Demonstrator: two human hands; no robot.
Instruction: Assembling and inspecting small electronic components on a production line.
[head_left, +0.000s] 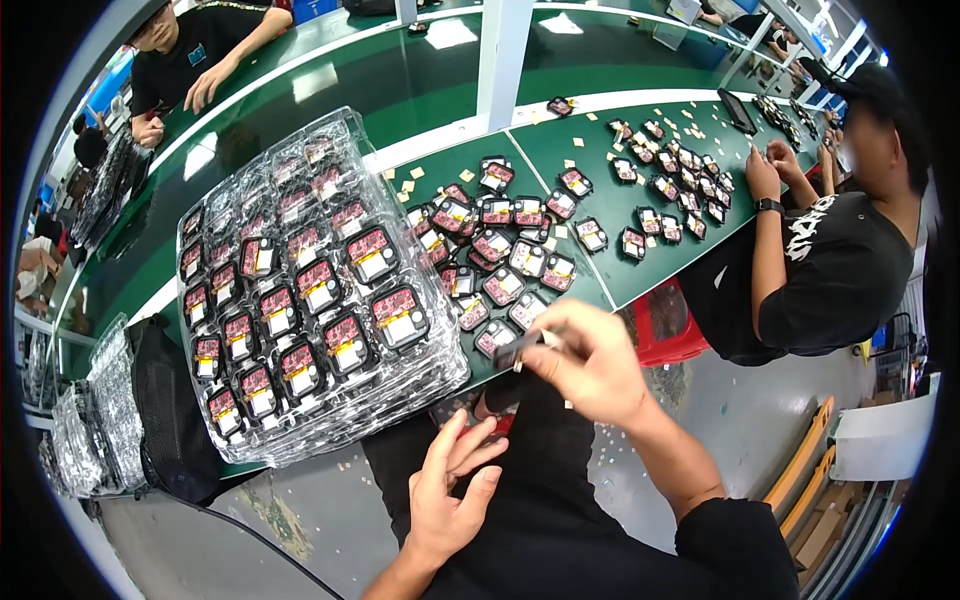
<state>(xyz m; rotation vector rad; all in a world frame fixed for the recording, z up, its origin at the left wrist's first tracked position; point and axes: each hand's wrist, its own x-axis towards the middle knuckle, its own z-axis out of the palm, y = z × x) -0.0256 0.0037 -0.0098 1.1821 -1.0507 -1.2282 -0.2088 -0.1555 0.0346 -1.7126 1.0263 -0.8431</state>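
A long workbench with a dark green top and white edge strips runs across the room, its surface glossy enough to mirror bright ceiling lights as pale patches. A white upright post rises from the middle of the bench. Below the near edge lies a grey concrete floor, speckled with small pale paper scraps. A red plastic bin stands under the bench. At the lower right are yellow wooden slats, perhaps a bench or pallet, beside a white surface. A blue crate shows at the far top edge.
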